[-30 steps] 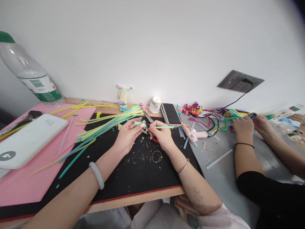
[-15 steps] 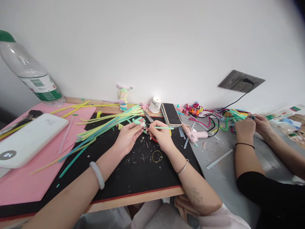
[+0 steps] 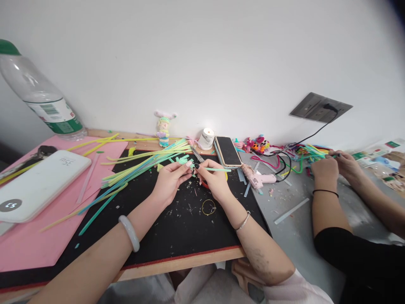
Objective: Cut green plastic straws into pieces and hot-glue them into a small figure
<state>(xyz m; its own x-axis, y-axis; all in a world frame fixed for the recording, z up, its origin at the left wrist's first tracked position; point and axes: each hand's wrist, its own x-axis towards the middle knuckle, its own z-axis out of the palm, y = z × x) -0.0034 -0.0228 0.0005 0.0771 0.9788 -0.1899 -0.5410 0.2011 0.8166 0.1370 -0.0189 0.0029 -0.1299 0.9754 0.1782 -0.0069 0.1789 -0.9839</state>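
My left hand (image 3: 172,178) and my right hand (image 3: 213,175) meet above the black mat (image 3: 177,228), fingertips pinched close together. Between them is a mint-green pipe cleaner (image 3: 217,169), whose free end sticks out to the right past my right hand. The part at the fingertips is small and mostly hidden. Just behind my left fingers lie short mint-green pieces (image 3: 182,160). Scissors (image 3: 196,154) lie partly under my right hand, their blades pointing away. A fan of yellow, green and blue pipe cleaners (image 3: 139,166) spreads to the left of my hands.
At left are a white power bank (image 3: 47,185), pink sheets (image 3: 41,249) and a plastic bottle (image 3: 47,97). Behind stand a pipe-cleaner figure (image 3: 163,130), a white cup (image 3: 206,138) and a phone (image 3: 228,151). A pink glue gun (image 3: 257,177) lies right; a co-worker's hands (image 3: 332,166) work beyond it.
My hands stay nearly in place, with only slight finger movement at the pinched pipe cleaner. The co-worker's hands shift very slightly.
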